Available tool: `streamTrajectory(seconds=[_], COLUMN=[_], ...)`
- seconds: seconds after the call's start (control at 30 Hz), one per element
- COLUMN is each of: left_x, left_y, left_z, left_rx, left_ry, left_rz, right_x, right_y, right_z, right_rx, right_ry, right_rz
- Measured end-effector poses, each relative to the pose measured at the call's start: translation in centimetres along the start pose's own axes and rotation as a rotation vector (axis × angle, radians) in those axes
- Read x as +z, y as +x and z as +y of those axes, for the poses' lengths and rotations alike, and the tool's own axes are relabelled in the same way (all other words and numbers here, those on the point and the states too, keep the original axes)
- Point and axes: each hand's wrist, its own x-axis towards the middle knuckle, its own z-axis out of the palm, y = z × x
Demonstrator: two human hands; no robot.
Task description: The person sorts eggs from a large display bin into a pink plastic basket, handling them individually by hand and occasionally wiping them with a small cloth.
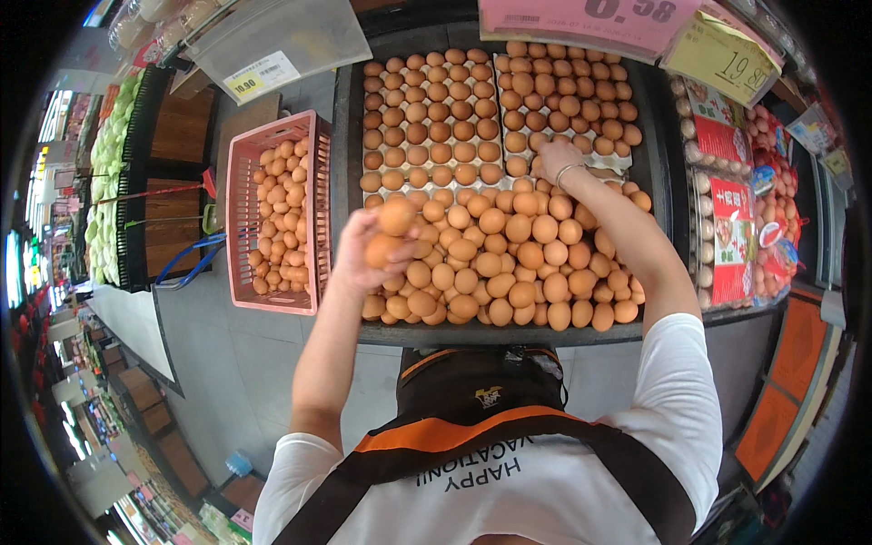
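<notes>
Two brown eggs point(387, 233) are held in my left hand point(362, 253), raised over the left edge of a heap of loose brown eggs point(487, 264). My right hand point(557, 161) reaches down among the eggs at the front of the right-hand egg tray point(603, 161). Its fingertips are hidden, so I cannot tell whether they grip an egg. Beside it, the left-hand egg tray point(431, 150) carries rows of brown eggs. All of these sit in a dark-rimmed display bin point(490, 335) in front of me.
A pink plastic basket point(313, 211) with loose eggs stands left of the bin. Packaged eggs point(722, 197) with red labels lie to the right. Price signs point(586, 26) and a clear plastic holder point(279, 51) overhang the far side. Blue handles point(191, 262) jut out near the basket.
</notes>
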Motion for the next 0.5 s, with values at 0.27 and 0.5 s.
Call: streamTrajectory(seconds=[0.27,0.5], left_x=[1.3,1.3], left_y=[5.8,8.5], left_z=[-4.3,-5.5], left_rx=[-0.139,-0.187], left_ry=[-0.176,-0.112], left_rz=[0.054,0.057], right_x=[1.3,1.6], right_y=[0.4,0.3], right_z=[1.7,4.4], right_rx=[-0.100,-0.081], right_ry=[0.136,0.389], right_rz=[-0.022,0.137])
